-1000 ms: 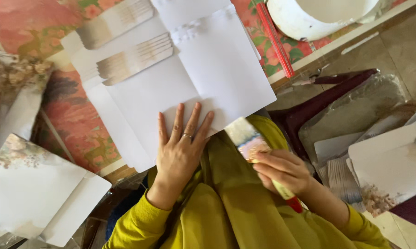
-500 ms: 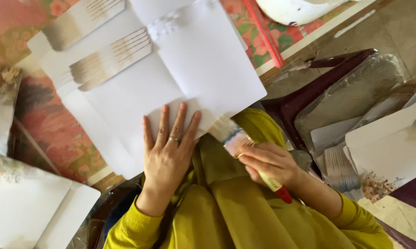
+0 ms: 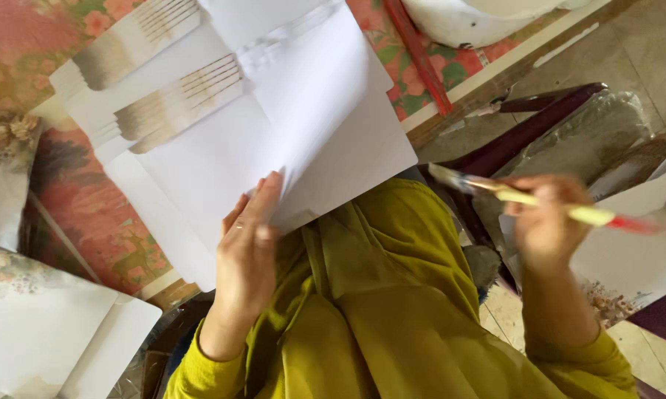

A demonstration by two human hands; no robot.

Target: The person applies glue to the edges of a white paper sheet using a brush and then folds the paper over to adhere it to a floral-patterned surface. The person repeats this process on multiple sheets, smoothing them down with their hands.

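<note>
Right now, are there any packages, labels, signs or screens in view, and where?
None in view: no package, label, sign or screen.
Nearest things are plain white paper sheets on the floral-patterned table cloth; the left hand lifts the top sheet's corner.
The right hand holds a yellow-handled flat paintbrush out to the side.

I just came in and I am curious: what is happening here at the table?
A person in yellow sleeves works over a stack of white paper sheets on a floral tablecloth. The left hand lifts the edge of the top sheet. The right hand holds a flat paintbrush off to the side, away from the paper.
</note>
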